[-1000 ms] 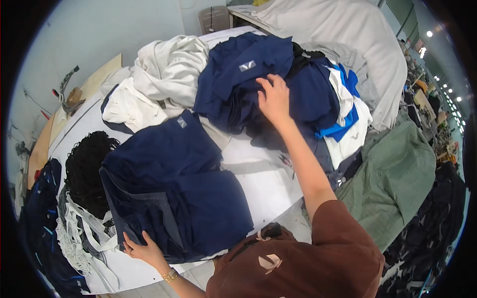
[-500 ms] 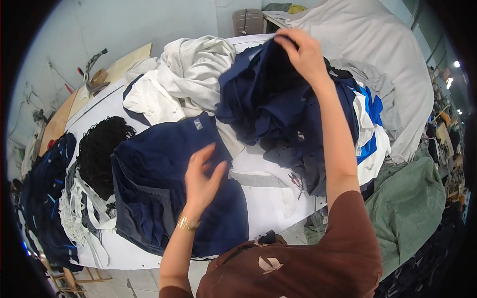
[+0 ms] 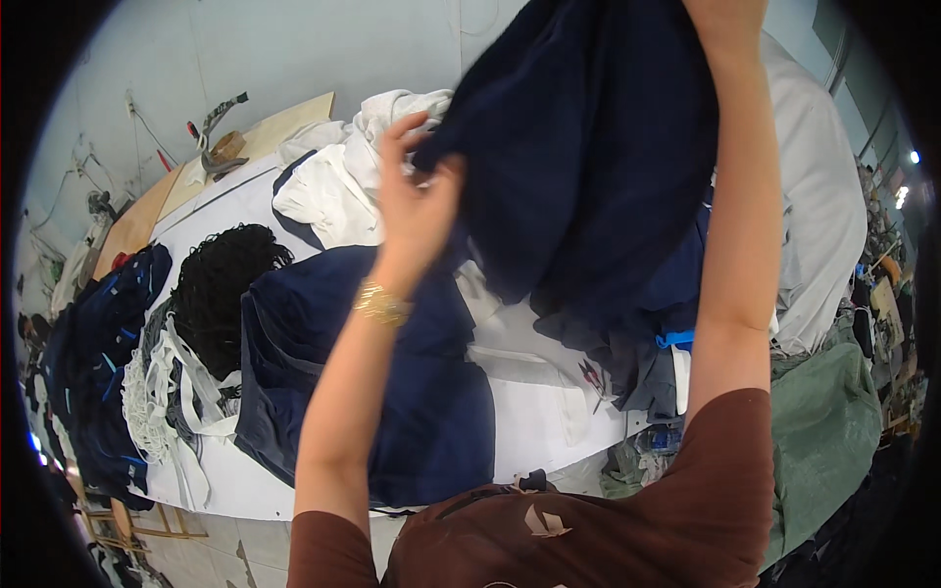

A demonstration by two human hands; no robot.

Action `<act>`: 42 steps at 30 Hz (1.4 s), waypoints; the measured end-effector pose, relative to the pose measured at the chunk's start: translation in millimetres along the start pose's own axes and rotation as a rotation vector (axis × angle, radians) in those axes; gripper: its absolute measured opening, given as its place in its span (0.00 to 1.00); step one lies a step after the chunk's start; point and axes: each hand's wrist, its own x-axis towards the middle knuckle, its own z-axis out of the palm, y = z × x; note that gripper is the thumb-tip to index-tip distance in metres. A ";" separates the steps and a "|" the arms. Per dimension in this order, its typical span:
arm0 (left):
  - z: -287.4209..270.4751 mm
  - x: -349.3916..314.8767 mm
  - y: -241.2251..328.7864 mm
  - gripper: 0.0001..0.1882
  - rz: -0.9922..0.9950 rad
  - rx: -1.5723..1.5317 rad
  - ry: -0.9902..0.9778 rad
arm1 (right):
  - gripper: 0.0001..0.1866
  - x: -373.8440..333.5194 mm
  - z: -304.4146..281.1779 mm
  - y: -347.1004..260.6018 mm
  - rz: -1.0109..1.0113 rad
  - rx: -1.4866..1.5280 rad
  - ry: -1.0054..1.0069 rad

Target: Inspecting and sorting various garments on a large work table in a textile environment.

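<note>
The dark navy garment (image 3: 588, 167) hangs lifted above the white bench (image 3: 529, 412), its long axis running roughly top to bottom, the lower hem trailing into the far-right pile of navy clothes (image 3: 637, 333). The right hand (image 3: 725, 15) holds its top edge at the far rim of the view; its grip looks closed on the cloth, though the fingers are cut off, so that is only probable. The left hand (image 3: 417, 196) sits at the garment's left edge, thumb and fingers pinching the fabric, so the cloth lies just right of that grip. Half a second ago the left hand hovered low over the folded navy piece (image 3: 392, 392) on the near bench and the garment was only rising from the heap; now it is up and both hands meet it
</note>
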 end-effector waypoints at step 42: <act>-80.0 -225.3 -90.6 0.28 -0.770 0.803 -1.286 | 0.10 -315.9 -134.8 -291.8 0.602 0.757 -1.516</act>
